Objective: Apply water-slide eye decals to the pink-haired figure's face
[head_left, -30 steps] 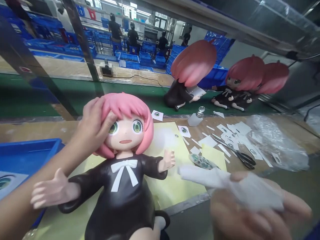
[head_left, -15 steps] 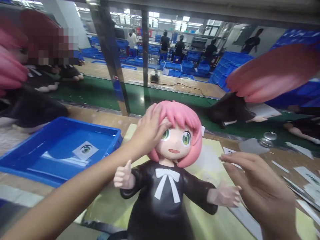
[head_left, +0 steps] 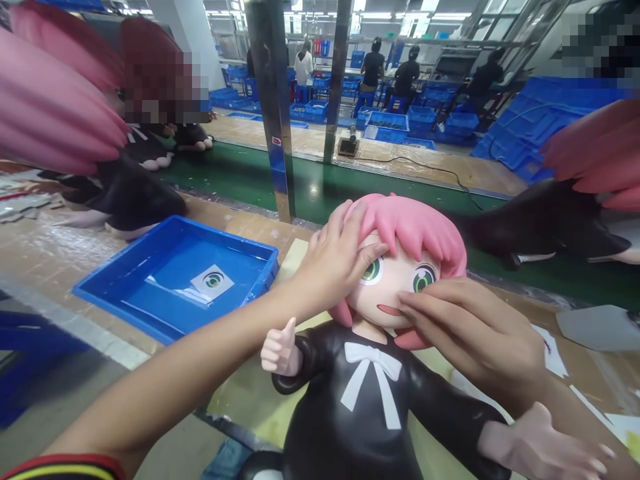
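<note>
A large doll (head_left: 380, 393) with pink hair, green eyes, a black dress and a white bow stands in front of me on a yellow sheet (head_left: 260, 400). My left hand (head_left: 335, 260) lies on the left side of its head, fingers spread over the hair and temple, thumb by the eye. My right hand (head_left: 475, 333) rests with its fingers stretched flat against the doll's cheek and chin. Neither hand holds anything.
A blue tray (head_left: 125, 293) with an eye sticker (head_left: 213, 280) in it sits at the left. More pink-haired dolls lie at far left (head_left: 75, 133) and right (head_left: 575, 200) along a green belt (head_left: 310, 187). A metal post (head_left: 273, 107) rises behind. People work in the background.
The view has swung left. My right hand, holding a white cloth a second ago and empty half a second ago, has moved up onto the doll's face. My left hand stays on the head.
</note>
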Tool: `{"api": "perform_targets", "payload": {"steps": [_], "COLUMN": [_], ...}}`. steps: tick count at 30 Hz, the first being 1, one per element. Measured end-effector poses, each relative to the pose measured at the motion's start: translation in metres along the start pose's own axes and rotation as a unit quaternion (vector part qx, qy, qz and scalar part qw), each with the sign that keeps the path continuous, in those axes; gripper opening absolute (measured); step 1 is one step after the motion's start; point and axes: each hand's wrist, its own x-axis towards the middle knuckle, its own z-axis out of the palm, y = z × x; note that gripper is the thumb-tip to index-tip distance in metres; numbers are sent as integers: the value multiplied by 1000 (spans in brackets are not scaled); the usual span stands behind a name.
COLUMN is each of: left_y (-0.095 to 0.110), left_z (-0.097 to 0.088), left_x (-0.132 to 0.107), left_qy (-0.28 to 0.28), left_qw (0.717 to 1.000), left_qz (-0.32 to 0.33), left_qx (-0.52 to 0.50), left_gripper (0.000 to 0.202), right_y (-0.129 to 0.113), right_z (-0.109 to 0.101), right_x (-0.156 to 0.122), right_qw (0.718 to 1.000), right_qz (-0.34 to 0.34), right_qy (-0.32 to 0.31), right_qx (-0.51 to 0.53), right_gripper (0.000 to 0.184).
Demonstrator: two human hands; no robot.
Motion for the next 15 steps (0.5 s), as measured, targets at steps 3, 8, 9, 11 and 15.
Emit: {"api": "perform_targets", "payload": {"steps": [3, 8, 9, 11, 15], "left_y": [1, 3, 3, 3, 2], "left_z": [0, 1, 1, 1, 1], "left_x": [0, 1, 1, 1, 1], "left_qy": [-2, -9, -9, -7, -6], "left_qw": [1000, 1000, 1000, 1000, 1000], "left_qz": [-3, -6, -6, -6, -5], "left_qx": [3, 0, 0, 0, 4], "left_gripper": [65, 66, 67, 67, 68], "right_y": [0, -1, -2, -2, -3], "right_z": [1, 1, 1, 1, 1], "right_x": [-1, 0, 0, 0, 1], "right_qw": [1000, 1000, 1000, 1000, 1000], "right_qz": [-5, -7, -5, -6, -14], "right_qy": [9, 5, 5, 7, 5], "right_qx": [1, 5, 5, 5, 1], "right_gripper": [33, 30, 30, 30, 30]}}
